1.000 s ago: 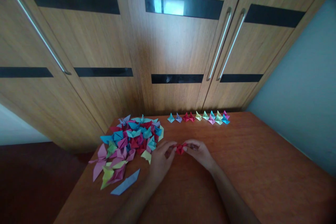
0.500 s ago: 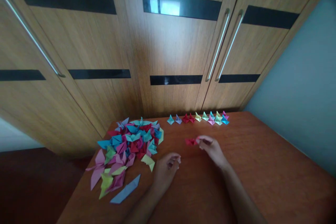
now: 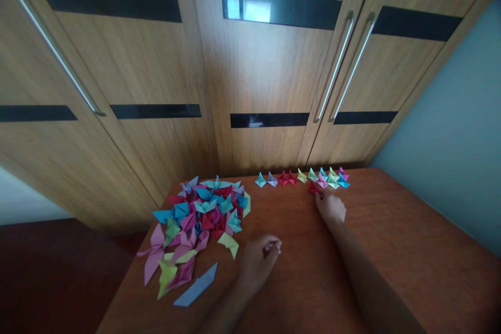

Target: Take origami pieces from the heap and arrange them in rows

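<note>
My right hand (image 3: 331,208) reaches to the far side of the wooden table (image 3: 391,250) and pinches a small red folded paper piece (image 3: 313,188) just in front of a row of folded paper pieces (image 3: 303,177) in several colours. My left hand (image 3: 259,263) rests on the table nearer to me, fingers loosely curled with nothing in them. A pile of folded coloured paper units (image 3: 199,214) lies to the left of my left hand.
A flat blue folded strip (image 3: 195,285) lies at the near edge of the pile. Wooden wardrobe doors (image 3: 254,78) with metal handles stand right behind the table. A pale wall (image 3: 457,130) runs along the right.
My hands parted from working the red piece together. My right hand carried it away to the row at the back; my left hand drew back and rests on the table.
</note>
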{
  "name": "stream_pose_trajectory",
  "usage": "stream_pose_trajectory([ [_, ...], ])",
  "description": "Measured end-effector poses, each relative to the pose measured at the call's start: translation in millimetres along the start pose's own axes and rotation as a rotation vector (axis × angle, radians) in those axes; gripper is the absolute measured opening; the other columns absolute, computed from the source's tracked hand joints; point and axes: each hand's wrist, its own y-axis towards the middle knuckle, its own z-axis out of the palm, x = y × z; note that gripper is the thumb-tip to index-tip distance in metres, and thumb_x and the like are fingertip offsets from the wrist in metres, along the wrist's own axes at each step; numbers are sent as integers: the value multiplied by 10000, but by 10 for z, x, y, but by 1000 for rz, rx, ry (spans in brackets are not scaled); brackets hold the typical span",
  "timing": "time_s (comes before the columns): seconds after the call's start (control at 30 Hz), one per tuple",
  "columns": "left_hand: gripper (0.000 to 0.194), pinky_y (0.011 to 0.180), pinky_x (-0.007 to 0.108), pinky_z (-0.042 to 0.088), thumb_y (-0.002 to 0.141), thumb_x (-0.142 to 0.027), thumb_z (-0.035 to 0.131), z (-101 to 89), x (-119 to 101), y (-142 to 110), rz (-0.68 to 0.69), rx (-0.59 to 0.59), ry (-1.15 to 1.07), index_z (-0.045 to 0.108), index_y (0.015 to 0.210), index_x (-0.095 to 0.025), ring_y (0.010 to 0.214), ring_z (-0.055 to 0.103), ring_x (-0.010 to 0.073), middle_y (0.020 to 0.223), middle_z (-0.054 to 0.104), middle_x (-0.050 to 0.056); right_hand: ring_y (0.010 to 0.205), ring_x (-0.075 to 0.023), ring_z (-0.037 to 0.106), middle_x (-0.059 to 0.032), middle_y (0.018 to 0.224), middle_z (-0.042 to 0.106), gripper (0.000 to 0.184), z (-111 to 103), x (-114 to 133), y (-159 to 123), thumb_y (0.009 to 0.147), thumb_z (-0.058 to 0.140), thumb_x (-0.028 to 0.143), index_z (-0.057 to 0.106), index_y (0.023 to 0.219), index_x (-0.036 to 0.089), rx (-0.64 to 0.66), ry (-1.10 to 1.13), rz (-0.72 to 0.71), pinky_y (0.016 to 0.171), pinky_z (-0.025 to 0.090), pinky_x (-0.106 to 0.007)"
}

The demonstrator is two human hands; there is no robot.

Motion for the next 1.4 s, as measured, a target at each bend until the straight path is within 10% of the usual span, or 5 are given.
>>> stream_pose_trajectory([
  [0.83, 249, 621, 212, 407, 854, -319, 459, -23, -42, -5, 12, 15, 40, 667, 794, -196, 672, 615, 132, 715, 697, -8, 866, -249, 635, -128, 939, 647, 347, 44, 129, 118, 890, 385, 410, 596, 1077, 207, 2, -56, -8, 725, 468, -349],
  [1.4, 224, 710, 229, 453, 836, -248, 454, -69, -109, -36, 83, 25, 55, 665, 895, -204, 763, 628, 142, 839, 707, 12, 674, -139, 575, 7, 722, 634, 166, 96, 351, -925, 848, 463, 317, 599, 808, 232, 74, 238, -516, 579, 343, -209],
])
